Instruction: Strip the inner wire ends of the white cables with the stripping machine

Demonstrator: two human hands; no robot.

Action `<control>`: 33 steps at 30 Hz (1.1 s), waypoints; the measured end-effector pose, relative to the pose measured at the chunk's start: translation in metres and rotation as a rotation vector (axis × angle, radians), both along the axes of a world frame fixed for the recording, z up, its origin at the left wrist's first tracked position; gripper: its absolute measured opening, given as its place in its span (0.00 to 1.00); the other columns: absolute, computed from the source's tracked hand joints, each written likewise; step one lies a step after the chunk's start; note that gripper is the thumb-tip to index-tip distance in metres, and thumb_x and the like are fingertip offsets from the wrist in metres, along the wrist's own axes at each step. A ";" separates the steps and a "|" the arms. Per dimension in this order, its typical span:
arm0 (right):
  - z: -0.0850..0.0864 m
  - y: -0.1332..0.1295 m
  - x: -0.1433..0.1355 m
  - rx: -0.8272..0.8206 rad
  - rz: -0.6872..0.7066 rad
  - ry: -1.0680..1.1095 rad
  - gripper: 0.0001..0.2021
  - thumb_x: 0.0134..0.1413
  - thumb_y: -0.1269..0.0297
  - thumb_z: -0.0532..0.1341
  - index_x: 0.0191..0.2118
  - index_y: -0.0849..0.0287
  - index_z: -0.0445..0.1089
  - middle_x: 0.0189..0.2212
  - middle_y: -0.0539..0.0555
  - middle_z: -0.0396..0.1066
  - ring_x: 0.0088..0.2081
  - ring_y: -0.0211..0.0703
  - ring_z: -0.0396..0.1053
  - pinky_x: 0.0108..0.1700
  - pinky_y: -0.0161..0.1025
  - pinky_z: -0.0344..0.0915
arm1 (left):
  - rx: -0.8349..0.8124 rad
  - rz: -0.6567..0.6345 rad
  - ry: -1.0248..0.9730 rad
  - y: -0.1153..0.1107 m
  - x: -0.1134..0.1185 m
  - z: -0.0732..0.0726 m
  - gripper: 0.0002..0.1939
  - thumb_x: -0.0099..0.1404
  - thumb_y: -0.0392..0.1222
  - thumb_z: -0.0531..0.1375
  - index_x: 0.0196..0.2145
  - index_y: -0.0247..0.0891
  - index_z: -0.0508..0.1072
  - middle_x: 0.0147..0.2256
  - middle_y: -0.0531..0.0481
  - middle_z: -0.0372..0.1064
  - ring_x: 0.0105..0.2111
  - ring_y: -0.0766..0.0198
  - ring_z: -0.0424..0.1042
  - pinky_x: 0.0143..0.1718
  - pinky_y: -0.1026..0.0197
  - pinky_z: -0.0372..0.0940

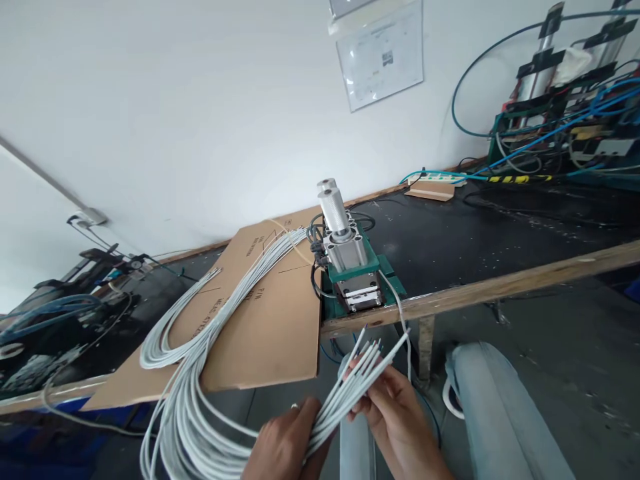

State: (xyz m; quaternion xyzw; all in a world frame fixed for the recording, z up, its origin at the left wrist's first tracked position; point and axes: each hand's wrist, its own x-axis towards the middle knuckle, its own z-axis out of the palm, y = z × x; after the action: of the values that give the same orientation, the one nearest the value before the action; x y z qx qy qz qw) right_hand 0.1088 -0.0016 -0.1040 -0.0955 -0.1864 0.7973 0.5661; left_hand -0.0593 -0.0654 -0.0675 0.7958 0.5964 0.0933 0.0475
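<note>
My left hand (287,443) is wrapped round a bundle of white cables (333,417) at the bottom centre. The cables' cut ends fan up and to the right. My right hand (390,413) has its fingers closed on the cables near those ends. From my left hand the bundle loops down and back onto a flat cardboard sheet (280,320). Just beyond the cable ends, at the table's front edge, stands a small pneumatic machine (347,253) with a silver cylinder and a green base.
The black table (425,233) has a wooden front edge. Larger machines with blue hoses (550,100) stand at the back right. More equipment (45,327) is at the left. A power strip (437,179) lies by the wall. My knees are below the table.
</note>
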 end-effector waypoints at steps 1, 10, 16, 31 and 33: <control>0.002 0.000 0.001 0.001 -0.011 -0.029 0.13 0.49 0.55 0.76 0.35 0.59 0.82 0.23 0.50 0.73 0.23 0.34 0.68 0.28 0.34 0.73 | -0.003 0.041 -0.024 0.002 0.006 0.001 0.05 0.70 0.35 0.54 0.37 0.43 0.67 0.28 0.52 0.76 0.25 0.57 0.78 0.26 0.62 0.64; -0.019 0.002 0.025 -0.109 -0.145 -0.196 0.13 0.43 0.55 0.78 0.34 0.55 0.81 0.32 0.54 0.78 0.27 0.40 0.74 0.22 0.30 0.71 | -0.026 0.202 -0.458 0.008 0.034 0.019 0.06 0.72 0.38 0.53 0.34 0.43 0.64 0.30 0.54 0.71 0.29 0.62 0.70 0.31 0.65 0.60; -0.024 0.020 0.031 0.021 -0.079 -0.184 0.13 0.47 0.57 0.77 0.37 0.54 0.80 0.27 0.51 0.75 0.25 0.36 0.71 0.23 0.28 0.69 | 0.275 0.311 -0.659 0.007 0.033 0.032 0.09 0.71 0.41 0.54 0.31 0.41 0.63 0.24 0.58 0.57 0.23 0.65 0.57 0.26 0.64 0.54; -0.027 0.010 0.026 0.524 0.125 -0.505 0.15 0.69 0.52 0.57 0.36 0.58 0.70 0.23 0.45 0.63 0.23 0.34 0.58 0.25 0.31 0.59 | 0.043 0.414 -0.744 0.025 0.054 0.023 0.12 0.64 0.45 0.61 0.27 0.35 0.76 0.19 0.59 0.52 0.21 0.68 0.52 0.22 0.66 0.51; -0.027 0.011 0.033 0.545 0.127 -0.598 0.16 0.69 0.51 0.57 0.36 0.57 0.70 0.23 0.46 0.64 0.24 0.35 0.59 0.26 0.32 0.57 | -0.005 0.418 -0.785 0.025 0.057 0.021 0.12 0.64 0.46 0.63 0.29 0.35 0.79 0.18 0.60 0.53 0.19 0.69 0.51 0.21 0.66 0.52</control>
State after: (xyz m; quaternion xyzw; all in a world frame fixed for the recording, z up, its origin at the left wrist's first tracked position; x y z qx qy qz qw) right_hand 0.1416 0.0094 -0.1311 -0.1578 -0.5526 0.6893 0.4411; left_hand -0.0025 -0.0402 -0.0469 0.5622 0.6816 0.3945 0.2522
